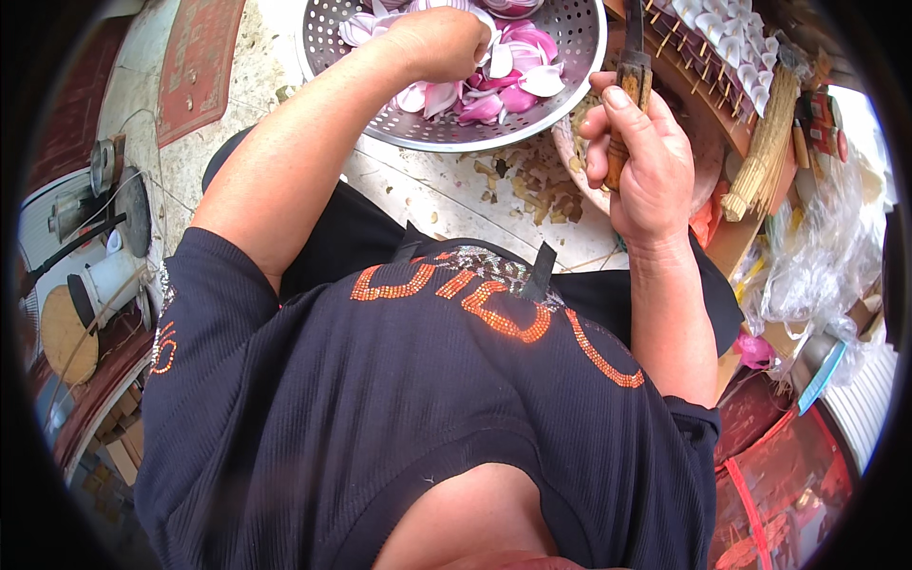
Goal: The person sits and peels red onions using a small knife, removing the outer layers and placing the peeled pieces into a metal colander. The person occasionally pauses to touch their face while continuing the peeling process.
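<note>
A perforated metal colander [593, 78] lies before me, holding separated red onion layers [524, 64] and larger onion pieces near the top edge. My left hand [449, 44] reaches over its rim into the onion, with the fingers curled. Its fingertips are largely hidden, and whether they grip a piece cannot be told. To the right of the colander, my right hand [645, 142] is closed around the worn wooden handle of a knife [633, 78]. The dark blade points toward the top edge, where its tip is cut off.
A pink-rimmed basin [581, 167] sits under my right hand, beside brown peel scraps [545, 192] on the floor. At the upper right are skewered white and purple onion-like pieces [734, 43], a bundle of thin sticks [762, 146] and clear plastic bags [819, 256]. A red mat [196, 71] lies left.
</note>
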`<action>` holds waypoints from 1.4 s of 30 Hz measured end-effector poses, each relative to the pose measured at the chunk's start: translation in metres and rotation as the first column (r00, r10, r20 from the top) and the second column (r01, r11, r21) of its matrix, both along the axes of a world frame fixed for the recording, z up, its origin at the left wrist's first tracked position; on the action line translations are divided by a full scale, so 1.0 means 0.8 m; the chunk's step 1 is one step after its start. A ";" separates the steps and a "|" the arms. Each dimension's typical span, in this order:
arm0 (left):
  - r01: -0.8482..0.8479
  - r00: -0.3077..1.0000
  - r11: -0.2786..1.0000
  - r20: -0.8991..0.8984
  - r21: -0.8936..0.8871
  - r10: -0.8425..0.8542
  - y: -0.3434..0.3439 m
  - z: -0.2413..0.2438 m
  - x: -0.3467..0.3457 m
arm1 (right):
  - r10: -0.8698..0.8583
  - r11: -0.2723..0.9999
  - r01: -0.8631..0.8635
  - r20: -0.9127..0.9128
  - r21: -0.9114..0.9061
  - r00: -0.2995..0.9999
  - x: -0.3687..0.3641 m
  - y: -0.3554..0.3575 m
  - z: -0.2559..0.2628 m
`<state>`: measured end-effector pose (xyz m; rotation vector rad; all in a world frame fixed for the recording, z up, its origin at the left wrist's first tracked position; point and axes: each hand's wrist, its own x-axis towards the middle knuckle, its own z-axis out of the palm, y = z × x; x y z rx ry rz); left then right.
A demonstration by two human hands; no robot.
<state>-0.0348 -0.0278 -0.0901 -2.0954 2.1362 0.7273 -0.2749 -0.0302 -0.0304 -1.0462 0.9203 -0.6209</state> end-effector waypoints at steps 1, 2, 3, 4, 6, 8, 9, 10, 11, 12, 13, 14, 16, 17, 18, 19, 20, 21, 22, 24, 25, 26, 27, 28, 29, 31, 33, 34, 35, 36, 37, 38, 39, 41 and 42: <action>-0.041 0.998 0.996 -0.053 -0.082 0.037 -0.002 -0.006 -0.003 | 0.009 1.000 -0.009 0.005 0.001 1.000 0.000 0.000 0.000; -0.086 0.992 0.983 -0.108 -0.162 0.069 -0.002 -0.012 -0.006 | 0.017 1.000 -0.017 0.009 0.002 1.000 0.001 0.000 -0.001; -0.054 0.996 0.975 -0.079 -0.217 0.037 0.001 -0.023 -0.010 | 0.028 1.000 -0.028 0.014 0.002 1.000 0.002 0.000 -0.001; -0.017 0.999 0.962 -0.049 -0.272 0.004 0.003 -0.034 -0.015 | 0.032 0.999 -0.032 0.012 0.000 0.999 0.002 0.000 -0.002; 0.048 0.998 0.973 0.049 -0.227 -0.038 0.002 -0.036 -0.025 | 0.038 0.999 -0.038 0.009 -0.003 0.999 0.003 -0.001 -0.004; 0.034 0.999 0.982 0.031 -0.187 -0.029 0.003 -0.039 -0.027 | 0.038 0.999 -0.038 -0.001 0.010 0.999 0.002 -0.001 -0.003; 0.045 0.999 0.990 0.029 -0.135 -0.042 0.003 -0.036 -0.025 | 0.036 0.999 -0.036 -0.004 0.019 0.999 0.002 -0.002 -0.004; 0.072 0.996 0.995 0.058 -0.076 -0.068 0.006 -0.032 -0.023 | 0.039 0.999 -0.039 0.014 0.030 0.999 0.002 -0.002 -0.006; 0.096 0.992 0.995 0.084 -0.016 -0.095 0.012 -0.028 -0.022 | 0.044 0.998 -0.044 0.009 0.033 0.999 0.003 -0.002 -0.004; 0.120 0.986 0.992 0.109 0.047 -0.125 0.017 -0.023 -0.020 | 0.046 0.998 -0.046 0.004 0.039 0.999 0.003 -0.002 -0.002; 0.100 0.991 0.995 0.085 0.030 -0.102 0.019 -0.016 -0.016 | 0.049 0.998 -0.049 -0.001 0.044 0.999 0.004 -0.002 -0.002; 0.079 0.995 0.997 0.061 0.014 -0.080 0.020 -0.007 -0.011 | 0.052 0.998 -0.052 0.010 0.035 0.999 0.005 -0.002 -0.002; -0.037 0.999 0.995 0.013 -0.097 0.038 0.022 0.001 0.000 | 0.056 0.997 -0.057 0.024 0.047 0.998 0.008 -0.002 0.001; -0.086 0.996 0.980 -0.017 -0.180 0.085 0.014 0.000 0.010 | 0.057 0.997 -0.059 0.031 0.052 0.998 0.009 -0.002 0.002; -0.142 0.989 0.962 -0.001 -0.233 0.146 0.007 0.006 0.018 | 0.055 0.997 -0.057 0.029 0.048 0.998 0.010 -0.002 0.002; -0.195 0.978 0.938 0.011 -0.287 0.207 0.000 0.013 0.025 | 0.053 0.998 -0.054 0.028 0.044 0.998 0.011 -0.003 0.002; -0.197 0.974 0.914 0.034 -0.355 0.223 -0.007 0.013 0.033 | 0.050 0.998 -0.051 0.027 0.039 0.998 0.012 -0.003 0.002; -0.199 0.968 0.884 0.056 -0.423 0.244 -0.013 0.013 0.041 | 0.054 0.998 -0.054 0.014 0.036 0.998 0.013 -0.004 0.003; -0.217 0.957 0.894 0.096 -0.393 0.274 -0.017 0.010 0.048 | 0.057 0.998 -0.057 0.002 0.033 0.998 0.014 -0.004 0.003; -0.235 0.940 0.935 0.183 -0.267 0.288 -0.023 0.001 0.053 | 0.055 0.998 -0.055 0.003 0.040 0.998 0.015 -0.004 0.004; -0.247 0.930 0.948 0.225 -0.202 0.290 -0.025 -0.006 0.054 | 0.050 0.997 -0.051 0.016 0.051 0.999 0.015 -0.003 0.003; -0.261 0.919 0.933 0.233 -0.246 0.319 -0.025 -0.017 0.054 | 0.045 0.997 -0.047 0.030 0.061 0.999 0.015 -0.003 0.003; -0.246 0.926 0.947 0.239 -0.208 0.293 -0.028 -0.012 0.050 | 0.046 0.997 -0.047 0.023 0.062 0.999 0.015 -0.002 0.001; -0.230 0.932 0.958 0.245 -0.170 0.267 -0.030 -0.004 0.043 | 0.047 0.997 -0.048 0.017 0.063 0.999 0.015 -0.002 0.000; -0.214 0.938 0.968 0.249 -0.130 0.241 -0.032 0.001 0.041 | 0.049 0.997 -0.049 0.011 0.063 0.999 0.015 -0.003 -0.001; -0.213 0.943 0.959 0.216 -0.186 0.252 -0.029 -0.006 0.046 | 0.057 0.995 -0.058 0.015 0.080 0.998 0.017 -0.002 -0.001; -0.250 0.939 0.956 0.203 -0.154 0.278 -0.034 -0.006 0.050 | 0.063 0.994 -0.064 0.019 0.091 0.998 0.019 0.000 -0.001; -0.244 0.943 0.959 0.194 -0.147 0.270 -0.034 -0.006 0.050 | 0.063 0.994 -0.065 0.021 0.093 0.998 0.021 0.001 -0.001; -0.238 0.947 0.961 0.186 -0.140 0.262 -0.034 -0.007 0.050 | 0.064 0.993 -0.066 0.023 0.096 0.998 0.022 0.001 -0.002; -0.235 0.950 0.963 0.180 -0.133 0.257 -0.032 -0.007 0.051 | 0.076 0.994 -0.076 0.011 0.083 0.997 0.022 0.002 -0.003; -0.241 0.949 0.960 0.172 -0.139 0.263 -0.031 -0.009 0.051 | 0.087 0.994 -0.086 -0.001 0.070 0.996 0.023 0.002 -0.004; -0.248 0.949 0.958 0.165 -0.145 0.270 -0.030 -0.012 0.051 | 0.098 0.994 -0.097 -0.013 0.058 0.995 0.023 0.002 -0.005; -0.253 0.949 0.956 0.155 -0.151 0.276 -0.029 -0.014 0.051 | 0.099 0.994 -0.098 -0.022 0.056 0.995 0.024 0.002 -0.005; -0.261 0.949 0.946 0.130 -0.190 0.288 -0.025 -0.019 0.051 | 0.103 0.993 -0.101 -0.039 0.054 0.994 0.024 0.002 -0.006; -0.264 0.949 0.942 0.117 -0.209 0.292 -0.024 -0.020 0.050 | 0.099 0.993 -0.097 -0.033 0.061 0.995 0.024 0.002 -0.006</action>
